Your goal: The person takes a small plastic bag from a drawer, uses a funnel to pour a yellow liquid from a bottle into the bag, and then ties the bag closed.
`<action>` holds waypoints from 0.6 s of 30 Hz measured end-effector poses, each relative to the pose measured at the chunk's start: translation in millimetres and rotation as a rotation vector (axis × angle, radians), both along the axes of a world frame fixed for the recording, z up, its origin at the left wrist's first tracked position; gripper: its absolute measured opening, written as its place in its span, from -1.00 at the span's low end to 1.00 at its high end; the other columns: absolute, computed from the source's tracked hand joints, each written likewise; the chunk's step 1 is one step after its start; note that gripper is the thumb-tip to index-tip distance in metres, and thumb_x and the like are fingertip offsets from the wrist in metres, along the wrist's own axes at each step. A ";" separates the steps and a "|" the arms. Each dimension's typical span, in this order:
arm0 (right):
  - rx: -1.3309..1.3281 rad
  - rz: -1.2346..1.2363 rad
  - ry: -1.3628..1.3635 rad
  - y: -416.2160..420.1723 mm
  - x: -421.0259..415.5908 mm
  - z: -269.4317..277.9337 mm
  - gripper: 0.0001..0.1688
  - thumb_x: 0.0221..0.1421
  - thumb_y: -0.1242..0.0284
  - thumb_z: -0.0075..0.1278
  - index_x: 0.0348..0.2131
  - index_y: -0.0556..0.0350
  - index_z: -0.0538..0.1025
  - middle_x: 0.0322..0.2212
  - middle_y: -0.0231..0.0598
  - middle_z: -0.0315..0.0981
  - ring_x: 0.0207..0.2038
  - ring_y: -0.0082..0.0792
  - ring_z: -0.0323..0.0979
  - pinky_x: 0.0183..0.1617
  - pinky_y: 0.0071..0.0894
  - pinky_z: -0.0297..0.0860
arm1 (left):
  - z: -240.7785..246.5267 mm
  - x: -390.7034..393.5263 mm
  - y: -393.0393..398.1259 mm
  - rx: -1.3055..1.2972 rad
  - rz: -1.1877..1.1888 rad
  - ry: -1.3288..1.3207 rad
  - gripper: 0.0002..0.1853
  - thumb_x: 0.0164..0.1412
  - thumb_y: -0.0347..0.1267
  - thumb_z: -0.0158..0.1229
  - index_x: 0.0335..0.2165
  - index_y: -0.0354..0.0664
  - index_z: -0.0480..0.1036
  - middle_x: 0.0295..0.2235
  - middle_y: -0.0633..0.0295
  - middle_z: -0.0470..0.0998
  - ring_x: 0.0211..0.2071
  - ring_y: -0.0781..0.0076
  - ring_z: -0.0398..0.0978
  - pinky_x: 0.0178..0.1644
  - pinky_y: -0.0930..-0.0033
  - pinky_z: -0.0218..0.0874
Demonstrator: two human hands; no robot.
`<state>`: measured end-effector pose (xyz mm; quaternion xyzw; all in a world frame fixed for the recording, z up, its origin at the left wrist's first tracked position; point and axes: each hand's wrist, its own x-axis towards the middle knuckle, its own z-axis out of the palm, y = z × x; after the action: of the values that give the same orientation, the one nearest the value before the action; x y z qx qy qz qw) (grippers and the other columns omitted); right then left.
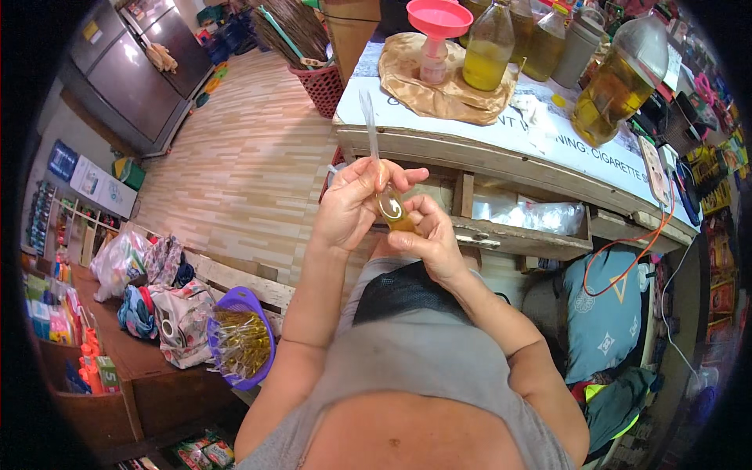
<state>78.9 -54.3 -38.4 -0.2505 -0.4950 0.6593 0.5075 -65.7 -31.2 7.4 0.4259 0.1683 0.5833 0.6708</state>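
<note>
Between my two hands is a small clear plastic bag (395,212) with yellow oil in its lower end; its narrow, empty upper part sticks up past my fingers. My left hand (352,202) pinches the bag's neck, and my right hand (429,235) holds the filled end. Beyond them on the table, a pink funnel (439,20) sits in a small plastic bottle (433,67) on oil-stained brown paper (405,94). Beside it stands a clear bottle of yellow oil (486,61). A large tilted plastic bottle (617,88) of oil is farther right.
An open wooden drawer (529,241) with clear plastic bags (537,216) juts from the table. A purple basket (269,352) of filled oil bags rests on the left. An orange cable (631,238) hangs at the right. A red wastebasket (322,94) stands left of the table.
</note>
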 end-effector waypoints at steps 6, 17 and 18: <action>-0.361 0.561 0.359 9.1 11.4 -18.3 -0.61 0.08 0.32 -0.03 -0.19 0.28 0.39 -0.31 -0.19 0.45 -0.27 -0.37 0.42 -0.11 -0.35 0.31 | -1.8 -1.0 -0.6 -0.040 -0.193 -0.169 -0.76 0.21 -0.37 -0.06 -0.59 -0.16 0.26 -0.47 0.15 0.40 -0.23 0.12 0.46 -0.09 0.22 0.31; 1.338 -0.410 -1.248 23.7 51.9 70.1 -0.46 -0.20 0.54 0.07 -0.13 -0.26 0.48 0.12 -0.11 0.08 0.21 -0.04 -0.04 0.19 0.15 -0.08 | 3.8 -3.7 -14.1 -0.071 -0.121 0.562 -0.74 0.27 -0.33 -0.12 -0.48 -0.27 0.32 -0.54 0.28 0.38 -0.50 0.53 0.38 -0.36 0.47 0.28; 1.268 -0.364 -1.239 25.6 54.2 72.8 -0.65 -0.11 0.55 0.01 -0.24 -0.15 0.51 0.03 -0.16 0.19 0.15 -0.10 0.08 0.17 0.15 -0.07 | 2.1 -4.7 -14.7 -0.074 -0.151 0.600 -0.74 0.28 -0.33 -0.13 -0.48 -0.27 0.33 -0.55 0.28 0.38 -0.50 0.53 0.37 -0.36 0.47 0.27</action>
<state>133.0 -28.7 34.4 -0.3084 -0.9025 -0.0808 0.2895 -70.4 -45.8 9.4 0.5655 0.3478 0.3737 0.6477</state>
